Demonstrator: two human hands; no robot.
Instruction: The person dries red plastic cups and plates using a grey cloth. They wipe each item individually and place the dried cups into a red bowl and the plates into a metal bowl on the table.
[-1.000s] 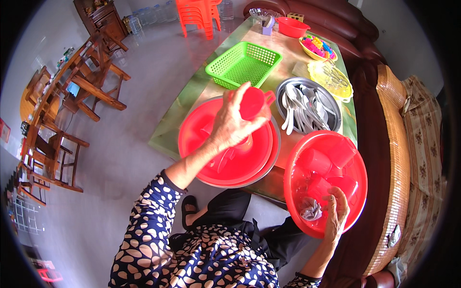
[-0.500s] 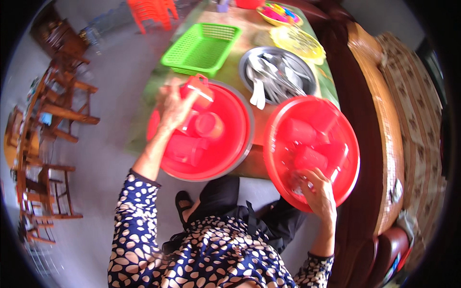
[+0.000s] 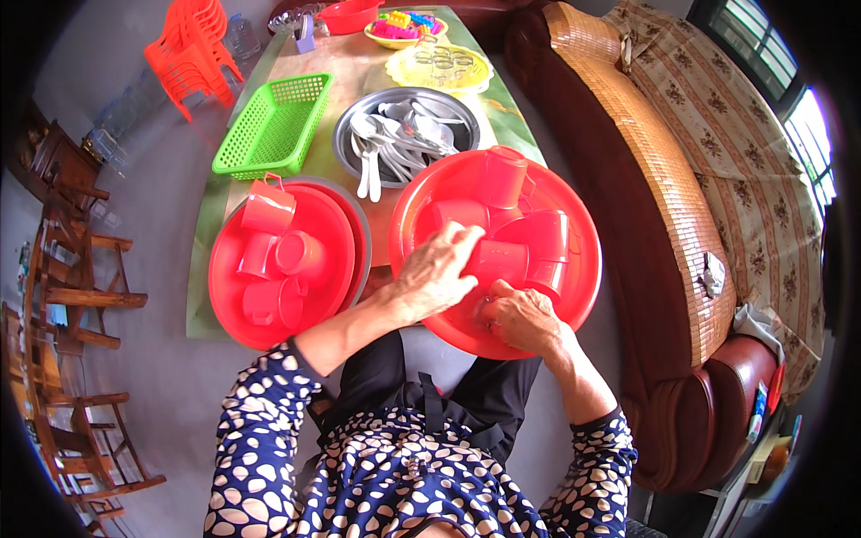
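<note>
My left hand [image 3: 441,269] reaches over the right red basin [image 3: 585,296], its fingers stretched and apart beside a red cup [image 3: 500,262] lying there. I cannot tell whether the fingertips touch that cup. Lower in the same basin, my right hand [image 3: 525,321] is closed on a greyish, shiny wad [image 3: 485,314], mostly hidden by the fingers. Several more red cups lie tumbled in this basin, one of them [image 3: 505,177] against its far rim. To the left, another red basin [image 3: 336,269] holds several red cups, with one cup [image 3: 269,206] at its far left edge.
A grey metal bowl [image 3: 343,161] of spoons and ladles stands behind the basins. Further off are a green basket [image 3: 269,134], a yellow basket [image 3: 439,70] and a bowl of colourful blocks [image 3: 405,29]. A long sofa [image 3: 583,179] runs along the right; wooden chairs [image 3: 90,291] stand left.
My left hand has let go of a red cup at the left basin and moved right, over the right basin. My right hand stays in the right basin with the wad. The view has shifted.
</note>
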